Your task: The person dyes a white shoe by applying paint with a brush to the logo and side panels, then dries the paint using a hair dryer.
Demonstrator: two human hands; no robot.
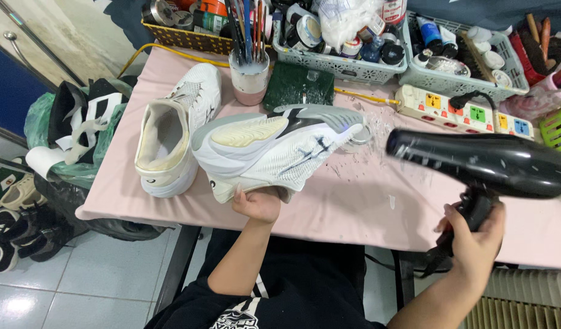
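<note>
My left hand point(259, 203) grips a white and grey sneaker point(274, 149) from below, holding it on its side above the pink table point(366, 201) with the sole turned up. My right hand point(475, 240) is closed around the handle of a black hair dryer point(482, 161), whose nozzle points left toward the sneaker's toe. A second white sneaker point(174, 131) lies on the table to the left, its opening facing up.
A cup of paint brushes point(249, 70) and a dark green cloth point(299, 85) stand behind the shoes. Grey baskets point(341, 67) of jars and bottles line the back edge, beside a white power strip point(463, 109). More shoes point(15, 213) sit on the floor at left.
</note>
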